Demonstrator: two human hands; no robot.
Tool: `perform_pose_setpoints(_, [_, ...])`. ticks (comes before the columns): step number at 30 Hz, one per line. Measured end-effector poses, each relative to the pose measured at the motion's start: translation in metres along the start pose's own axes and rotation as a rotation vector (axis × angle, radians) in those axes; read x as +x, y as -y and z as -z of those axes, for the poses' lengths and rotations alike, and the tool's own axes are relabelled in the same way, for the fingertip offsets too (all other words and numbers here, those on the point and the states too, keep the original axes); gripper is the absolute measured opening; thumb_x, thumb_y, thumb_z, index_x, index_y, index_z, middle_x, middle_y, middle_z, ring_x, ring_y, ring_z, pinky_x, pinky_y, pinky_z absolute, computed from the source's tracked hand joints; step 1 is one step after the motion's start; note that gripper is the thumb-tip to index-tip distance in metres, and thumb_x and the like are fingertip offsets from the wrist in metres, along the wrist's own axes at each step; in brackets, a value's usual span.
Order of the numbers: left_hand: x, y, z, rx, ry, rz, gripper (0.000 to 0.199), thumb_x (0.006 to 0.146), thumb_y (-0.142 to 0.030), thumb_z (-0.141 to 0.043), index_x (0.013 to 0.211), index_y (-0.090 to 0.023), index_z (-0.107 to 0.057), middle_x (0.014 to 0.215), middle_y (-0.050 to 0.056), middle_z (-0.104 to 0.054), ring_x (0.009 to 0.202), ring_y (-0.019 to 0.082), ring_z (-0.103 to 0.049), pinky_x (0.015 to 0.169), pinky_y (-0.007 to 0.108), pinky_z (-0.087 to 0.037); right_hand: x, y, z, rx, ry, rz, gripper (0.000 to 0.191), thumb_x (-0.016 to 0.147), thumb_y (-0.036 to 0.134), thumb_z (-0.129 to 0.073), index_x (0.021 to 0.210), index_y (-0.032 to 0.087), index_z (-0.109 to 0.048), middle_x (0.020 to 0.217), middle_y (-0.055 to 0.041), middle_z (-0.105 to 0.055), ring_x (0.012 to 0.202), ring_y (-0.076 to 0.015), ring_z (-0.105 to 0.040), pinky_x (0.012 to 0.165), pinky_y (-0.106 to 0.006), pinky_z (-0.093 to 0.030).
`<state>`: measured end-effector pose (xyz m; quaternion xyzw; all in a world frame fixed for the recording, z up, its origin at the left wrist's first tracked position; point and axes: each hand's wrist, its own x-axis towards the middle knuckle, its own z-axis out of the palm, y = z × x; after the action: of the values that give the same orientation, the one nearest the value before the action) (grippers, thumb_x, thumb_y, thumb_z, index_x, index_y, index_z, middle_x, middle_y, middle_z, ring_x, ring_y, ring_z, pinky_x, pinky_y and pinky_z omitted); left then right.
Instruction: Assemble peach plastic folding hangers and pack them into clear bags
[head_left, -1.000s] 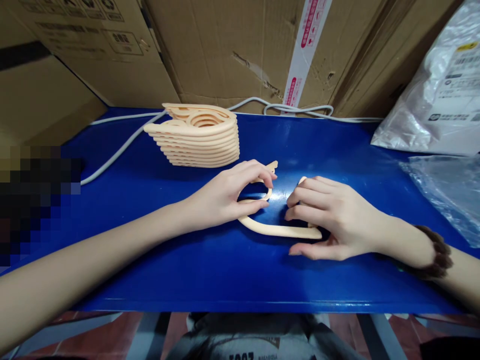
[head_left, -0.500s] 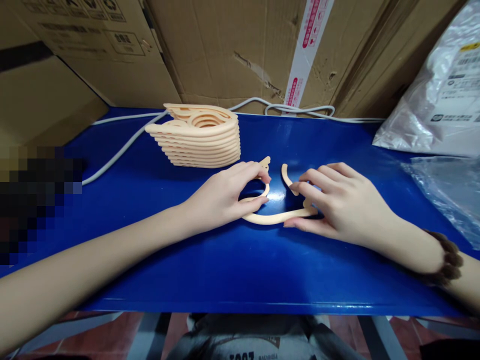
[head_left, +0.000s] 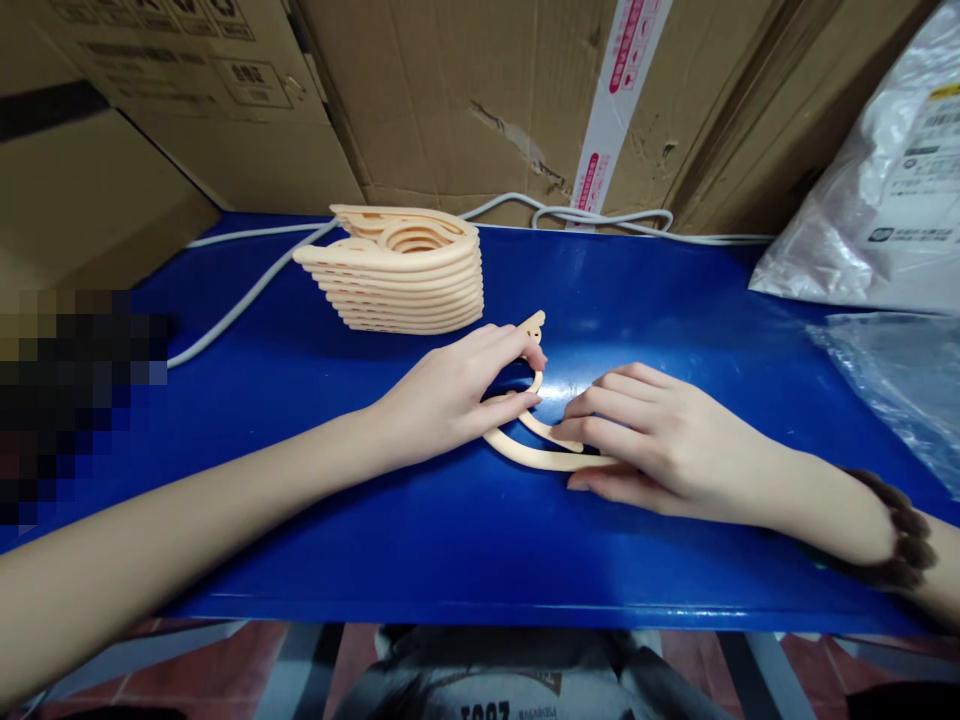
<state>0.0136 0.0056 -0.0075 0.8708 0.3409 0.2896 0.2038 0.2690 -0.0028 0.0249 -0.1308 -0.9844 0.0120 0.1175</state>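
Observation:
A cream curved plastic piece (head_left: 536, 459) lies on the blue table between my hands, partly hidden by them. My left hand (head_left: 480, 385) pinches its left part with thumb and fingertips, where a small knobbed end points up and away. On its right part my right hand (head_left: 645, 440) is closed, with the thumb below and the fingers above. A thinner curved arm (head_left: 551, 433) of the piece runs from near my left thumb to under my right fingertips. Behind my left hand stands a neat stack of matching cream pieces (head_left: 405, 285).
The blue table (head_left: 420, 550) has its front edge near my body. Cardboard boxes (head_left: 450, 100) stand along the back. A white cable (head_left: 247, 310) runs behind the stack. At the right are a white plastic parcel (head_left: 862, 230) and clear plastic film (head_left: 900, 370).
My right hand has moved down toward me. The thin curved arm has swung left and down and now lies inside the larger curve. My left hand has kept its hold.

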Motion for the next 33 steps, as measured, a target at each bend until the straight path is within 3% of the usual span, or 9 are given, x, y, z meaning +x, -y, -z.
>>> perform_pose_setpoints(11, [0.001, 0.002, 0.001, -0.012, 0.036, 0.011, 0.019, 0.097, -0.028, -0.064, 0.113, -0.019, -0.058, 0.116, 0.003, -0.065, 0.111, 0.018, -0.059, 0.095, 0.029, -0.046, -0.001, -0.004, -0.002, 0.219, 0.011, -0.043, 0.020, 0.101, 0.022, -0.057, 0.117, 0.014, -0.065, 0.108, -0.0106, -0.069, 0.100, -0.0231, -0.059, 0.086, -0.036, -0.047])
perform_pose_setpoints(19, [0.001, -0.001, 0.002, -0.031, 0.038, 0.019, 0.021, 0.099, -0.030, -0.060, 0.117, -0.019, -0.059, 0.119, 0.005, -0.067, 0.113, 0.020, -0.061, 0.098, 0.031, -0.048, 0.001, -0.005, 0.001, 0.353, 0.034, -0.075, 0.027, 0.095, 0.011, -0.057, 0.121, 0.017, -0.064, 0.116, -0.0077, -0.070, 0.105, -0.0215, -0.057, 0.093, -0.035, -0.047])
perform_pose_setpoints(25, [0.001, 0.001, 0.000, -0.052, 0.002, -0.002, 0.029, 0.101, -0.010, -0.036, 0.118, -0.019, -0.058, 0.121, 0.006, -0.067, 0.115, 0.019, -0.062, 0.100, 0.033, -0.049, 0.003, -0.006, 0.002, 0.359, 0.027, -0.091, 0.029, 0.092, 0.007, -0.053, 0.117, 0.016, -0.066, 0.107, -0.0086, -0.070, 0.098, -0.0221, -0.056, 0.088, -0.036, -0.047])
perform_pose_setpoints(29, [0.001, 0.008, 0.000, 0.004, 0.006, -0.061, 0.033, 0.096, -0.002, -0.037, 0.115, -0.019, -0.058, 0.126, 0.007, -0.065, 0.118, 0.020, -0.059, 0.101, 0.035, -0.048, 0.002, -0.007, 0.000, 0.336, 0.023, -0.098, 0.033, 0.090, 0.005, -0.052, 0.117, 0.015, -0.067, 0.102, -0.0093, -0.068, 0.097, -0.0228, -0.056, 0.088, -0.037, -0.047])
perform_pose_setpoints(33, [0.001, 0.012, -0.001, 0.030, 0.005, -0.070, 0.023, 0.099, -0.009, -0.045, 0.114, -0.021, -0.059, 0.128, 0.007, -0.064, 0.120, 0.021, -0.058, 0.101, 0.035, -0.048, 0.001, -0.009, -0.001, 0.299, 0.017, -0.097, 0.035, 0.089, 0.003, -0.051, 0.118, 0.015, -0.067, 0.104, -0.0091, -0.068, 0.099, -0.0230, -0.055, 0.089, -0.037, -0.046])
